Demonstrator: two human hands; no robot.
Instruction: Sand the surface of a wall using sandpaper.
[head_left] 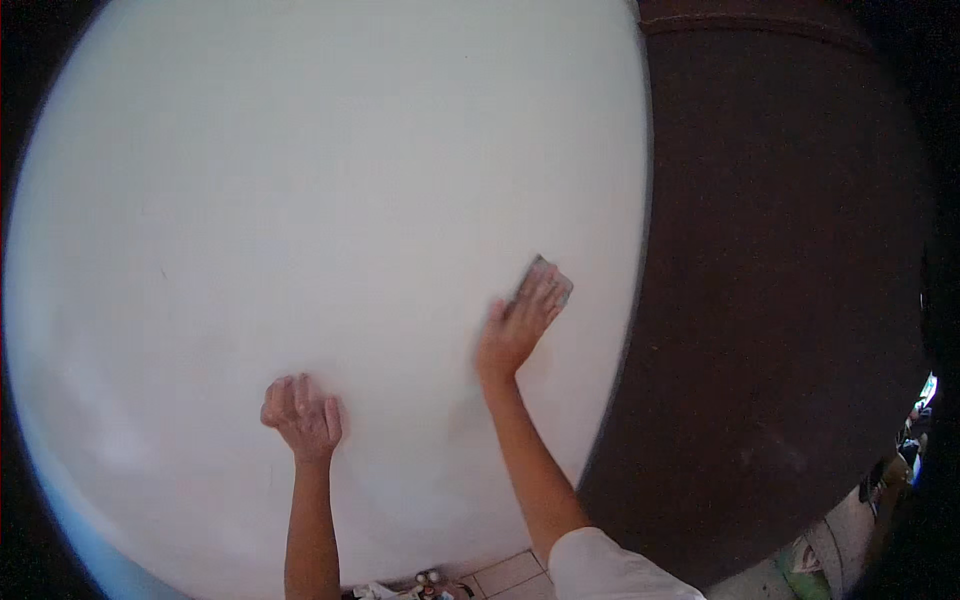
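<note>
My right hand (522,322) presses flat against a large white surface (330,200) that looks like a wall. Beneath its fingers is a thin grey rectangular pad (567,287), perhaps a sanding sheet or a cloth; its dark edges show past the fingertips. Lower and to the left, my left hand (302,415) is at the same white surface, holding nothing visible. Its fingers are bent and slightly apart, with the thumb out to the right. Whether its palm touches the surface cannot be made out.
A dark brown panel (770,280), maybe a door, borders the white surface along a curved-looking edge on the right. At the bottom lie floor tiles (510,575) and small blurred items (425,585). More clutter (905,445) shows at the lower right, with a green-and-white bag-like thing (803,570).
</note>
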